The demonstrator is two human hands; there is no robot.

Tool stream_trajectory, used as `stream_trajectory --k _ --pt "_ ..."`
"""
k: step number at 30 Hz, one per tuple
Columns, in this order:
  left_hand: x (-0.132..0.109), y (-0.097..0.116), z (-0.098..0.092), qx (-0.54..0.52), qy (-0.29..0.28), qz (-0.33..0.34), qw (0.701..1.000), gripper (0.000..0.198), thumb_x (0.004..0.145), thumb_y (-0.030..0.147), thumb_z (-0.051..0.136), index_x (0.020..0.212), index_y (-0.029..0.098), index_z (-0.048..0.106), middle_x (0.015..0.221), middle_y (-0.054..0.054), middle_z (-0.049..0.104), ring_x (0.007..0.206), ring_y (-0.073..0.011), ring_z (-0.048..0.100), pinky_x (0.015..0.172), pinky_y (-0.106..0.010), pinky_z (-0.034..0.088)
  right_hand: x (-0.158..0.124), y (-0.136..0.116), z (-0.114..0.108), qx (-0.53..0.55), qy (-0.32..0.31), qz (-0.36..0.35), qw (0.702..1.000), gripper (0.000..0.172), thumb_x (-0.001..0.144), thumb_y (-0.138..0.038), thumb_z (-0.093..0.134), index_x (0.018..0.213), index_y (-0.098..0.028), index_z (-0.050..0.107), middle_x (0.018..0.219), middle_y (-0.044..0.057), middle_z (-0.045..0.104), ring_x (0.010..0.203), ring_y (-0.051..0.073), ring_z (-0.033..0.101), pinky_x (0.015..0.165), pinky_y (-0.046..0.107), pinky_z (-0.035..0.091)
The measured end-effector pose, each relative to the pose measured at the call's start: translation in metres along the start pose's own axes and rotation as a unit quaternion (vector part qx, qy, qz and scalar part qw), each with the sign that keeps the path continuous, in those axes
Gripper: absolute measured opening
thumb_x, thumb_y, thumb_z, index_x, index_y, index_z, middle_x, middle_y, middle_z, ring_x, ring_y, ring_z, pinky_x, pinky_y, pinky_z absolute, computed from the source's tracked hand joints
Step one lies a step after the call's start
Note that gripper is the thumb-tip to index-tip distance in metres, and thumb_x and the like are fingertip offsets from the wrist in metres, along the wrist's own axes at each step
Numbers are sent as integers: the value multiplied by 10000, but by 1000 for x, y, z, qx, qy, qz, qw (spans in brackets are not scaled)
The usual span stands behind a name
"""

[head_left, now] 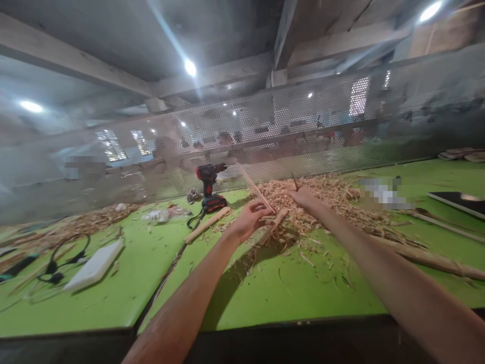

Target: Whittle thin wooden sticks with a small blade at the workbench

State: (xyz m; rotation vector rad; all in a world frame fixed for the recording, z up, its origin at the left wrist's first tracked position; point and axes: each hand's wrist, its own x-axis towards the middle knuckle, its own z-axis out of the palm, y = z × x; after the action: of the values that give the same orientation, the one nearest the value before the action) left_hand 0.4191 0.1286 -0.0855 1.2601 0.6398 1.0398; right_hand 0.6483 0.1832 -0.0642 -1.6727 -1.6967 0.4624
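Note:
My left hand (250,220) is closed around the lower end of a thin wooden strip (254,187), which slants up and away to the left. In my right hand (305,198), closed in a fist, is a knife (295,181) whose narrow dark tip points upward; its handle is hidden by my fingers. The two hands are apart, over a heap of curled wood shavings (337,193). Below my left hand lies a short flat wood piece (273,227) among the shavings.
A cordless drill (208,187) stands beyond my left hand, beside a wood strip (206,226). A white box (95,264) and cables lie left on the green table (265,298). A long wooden stick (428,257) lies right. Behind stands a perforated metal screen (257,151).

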Motion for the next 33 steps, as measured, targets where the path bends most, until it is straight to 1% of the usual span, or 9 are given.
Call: stream_trajectory --k 3,6,10,13,16,19,22,27,33 --pt "4 -4 -5 29 48 45 997 194 822 201 856 969 145 743 985 -74 731 872 -164 707 737 -268 603 -15 -13 19 168 -152 -35 973 497 1001 -599 563 674 -225 565 533 -31 414 468 117 326 481 253 307" --pt "7 -9 -7 76 80 92 990 194 831 264 840 963 162 741 858 -35 702 742 -134 665 649 -238 568 -26 -22 27 289 -254 -48 922 598 938 -719 613 611 -233 495 503 -34 396 446 96 266 454 254 243" --pt "9 -15 -4 135 108 135 976 234 842 313 823 994 161 732 757 -15 669 603 -113 600 570 -232 515 -27 -28 29 347 -275 -48 895 528 937 -646 683 658 -215 561 509 -26 458 452 88 293 448 227 234" --pt "8 -11 -4 185 74 158 967 277 860 291 796 1098 171 723 777 -20 676 589 -117 591 564 -238 509 -21 -27 25 380 -258 -21 888 448 912 -551 767 716 -181 607 525 -37 475 462 76 317 450 210 263" --pt "5 -3 -8 188 61 122 973 300 859 274 791 1127 181 692 848 -29 680 614 -124 619 587 -249 531 -16 -23 19 388 -238 -37 890 471 886 -531 804 694 -164 581 505 -54 450 458 62 307 450 208 258" --pt "0 3 -10 142 40 -9 989 295 943 444 701 975 153 664 862 -60 674 658 -145 648 595 -265 544 -15 -21 18 329 -205 -73 919 518 885 -554 791 646 -175 530 497 -56 440 457 62 323 463 209 267" --pt "-3 -1 -6 124 -62 -120 983 454 979 599 604 853 163 597 704 -16 600 532 -115 553 489 -231 455 -15 -22 21 215 -115 -72 967 502 954 -527 696 637 -185 509 514 -34 479 459 83 376 480 220 303" --pt "0 -11 1 100 -43 -79 991 391 981 485 648 787 210 449 564 105 343 381 -40 237 375 -167 138 -16 -28 23 100 4 -72 992 272 982 -313 621 758 -159 633 662 33 630 651 151 560 616 232 379" --pt "4 -9 -1 51 -6 -43 998 297 1003 423 535 812 201 485 583 102 293 383 -49 238 370 -160 128 -34 -42 28 -250 0 -111 962 315 994 -264 514 976 -141 803 950 159 785 882 250 708 677 259 434"
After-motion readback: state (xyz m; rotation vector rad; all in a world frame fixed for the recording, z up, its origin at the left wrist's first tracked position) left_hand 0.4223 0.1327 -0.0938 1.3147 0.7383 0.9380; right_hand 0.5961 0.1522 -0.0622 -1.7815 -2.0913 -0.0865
